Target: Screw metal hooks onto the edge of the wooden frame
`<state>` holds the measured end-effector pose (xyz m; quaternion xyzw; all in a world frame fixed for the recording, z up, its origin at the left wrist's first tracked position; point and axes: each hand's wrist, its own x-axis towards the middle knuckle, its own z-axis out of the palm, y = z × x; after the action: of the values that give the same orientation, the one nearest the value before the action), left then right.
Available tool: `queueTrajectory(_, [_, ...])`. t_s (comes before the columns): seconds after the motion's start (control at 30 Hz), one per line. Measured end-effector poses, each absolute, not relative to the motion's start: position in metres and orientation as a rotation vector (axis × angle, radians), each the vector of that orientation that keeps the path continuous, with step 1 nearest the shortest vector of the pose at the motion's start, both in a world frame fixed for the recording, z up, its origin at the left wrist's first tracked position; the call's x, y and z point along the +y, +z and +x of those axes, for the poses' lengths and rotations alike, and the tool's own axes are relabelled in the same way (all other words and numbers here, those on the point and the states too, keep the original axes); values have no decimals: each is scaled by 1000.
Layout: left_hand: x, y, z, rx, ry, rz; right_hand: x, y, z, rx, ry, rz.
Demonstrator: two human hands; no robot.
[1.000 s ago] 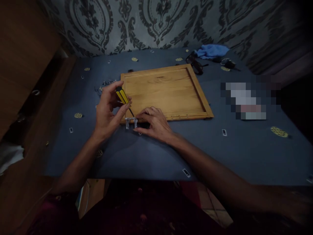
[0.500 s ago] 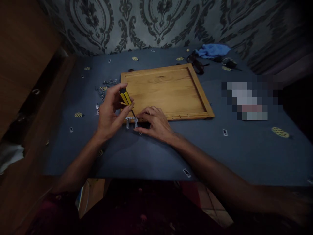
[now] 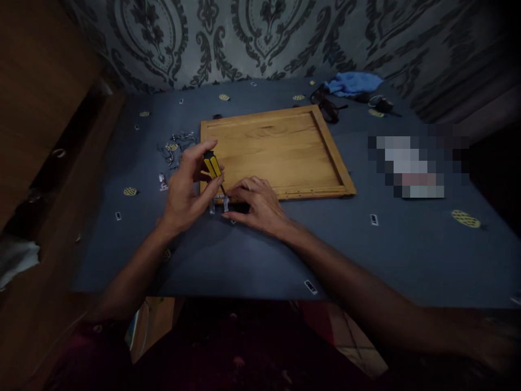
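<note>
In my left hand (image 3: 189, 176) is a small screwdriver (image 3: 212, 165) with a yellow and black handle. Its thin shaft slants down, and the tip meets a shiny metal hinge (image 3: 226, 204) at the near left edge of a framed wooden panel (image 3: 268, 149). My right hand (image 3: 256, 202) rests at that same edge, thumb below and fingers above, closed around the hinge. The screw under the tip is too small to make out. The panel lies flat with its raised border upward.
Several loose screws (image 3: 171, 155) lie left of the panel, with another metal piece (image 3: 163, 182) nearer me. Behind the panel's right corner are dark glasses (image 3: 330, 108), a blue cloth (image 3: 353, 83) and keys (image 3: 380, 103). A blurred-out item (image 3: 407, 165) lies at the right.
The screwdriver handle has tipped slightly to the right and more upright, and my left hand has shifted right with it. My right hand and the panel stay in place.
</note>
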<state>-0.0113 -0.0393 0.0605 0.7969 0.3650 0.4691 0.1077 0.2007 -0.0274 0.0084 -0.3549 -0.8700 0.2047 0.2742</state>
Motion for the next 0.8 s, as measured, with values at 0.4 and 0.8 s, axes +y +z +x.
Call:
queueTrajectory(0.4, [-38,60,-14,1115,1432,2336,-27,7,201,-2343,516,-962])
queueTrajectory(0.8, [-37,61,-15,1084,1468,2418,-28,9,201,-2332,541,-968])
